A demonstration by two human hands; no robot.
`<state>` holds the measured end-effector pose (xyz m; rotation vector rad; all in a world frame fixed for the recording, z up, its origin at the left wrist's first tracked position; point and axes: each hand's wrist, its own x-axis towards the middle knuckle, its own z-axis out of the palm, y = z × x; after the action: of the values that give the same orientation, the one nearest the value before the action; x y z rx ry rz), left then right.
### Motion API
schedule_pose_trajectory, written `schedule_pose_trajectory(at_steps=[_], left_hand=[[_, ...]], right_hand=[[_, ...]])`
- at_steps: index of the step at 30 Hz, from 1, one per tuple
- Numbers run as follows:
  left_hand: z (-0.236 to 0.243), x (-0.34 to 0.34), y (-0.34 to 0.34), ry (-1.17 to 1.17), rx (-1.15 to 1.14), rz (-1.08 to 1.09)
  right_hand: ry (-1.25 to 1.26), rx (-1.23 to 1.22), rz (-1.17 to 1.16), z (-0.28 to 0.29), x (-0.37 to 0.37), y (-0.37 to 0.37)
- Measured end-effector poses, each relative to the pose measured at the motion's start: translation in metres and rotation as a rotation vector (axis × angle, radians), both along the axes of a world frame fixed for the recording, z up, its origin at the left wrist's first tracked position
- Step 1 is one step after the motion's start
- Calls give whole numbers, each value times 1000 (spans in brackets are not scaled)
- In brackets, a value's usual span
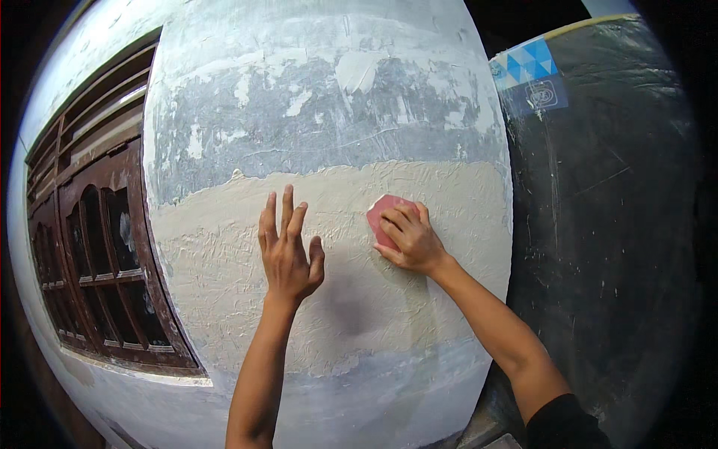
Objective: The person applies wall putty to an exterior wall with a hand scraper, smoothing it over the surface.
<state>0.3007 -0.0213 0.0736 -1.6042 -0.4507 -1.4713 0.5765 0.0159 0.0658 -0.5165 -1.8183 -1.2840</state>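
My right hand presses a flat red pad against a wall, the fingers spread over most of it. My left hand lies flat and empty on the wall, a short way left of the pad, fingers pointing up. Both hands rest on a rough beige band of filler that crosses the middle of the wall. Above that band the surface is patchy grey and white with flaking spots.
A dark brown wooden window with a grille stands at the left of the wall. At the right is a black sheet-covered surface with a blue and white sticker near its top.
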Motion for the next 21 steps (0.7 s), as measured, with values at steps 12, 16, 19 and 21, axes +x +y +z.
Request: schedule_pose_trajectory(at_steps=[12,16,19,21], left_hand=[[-10,-6,0,-41,-25,17],[-12,-1,0,-39,-60,-32],[-19,-20,-8,-13,-22,18],[-18,-15,0,-24,-37,10]], right_hand=[[91,50,67,14,-10,2],[51,21,10,14,-4,9],[-16,4,27,-1,2,3],[-32,32,45,11,-5,4]])
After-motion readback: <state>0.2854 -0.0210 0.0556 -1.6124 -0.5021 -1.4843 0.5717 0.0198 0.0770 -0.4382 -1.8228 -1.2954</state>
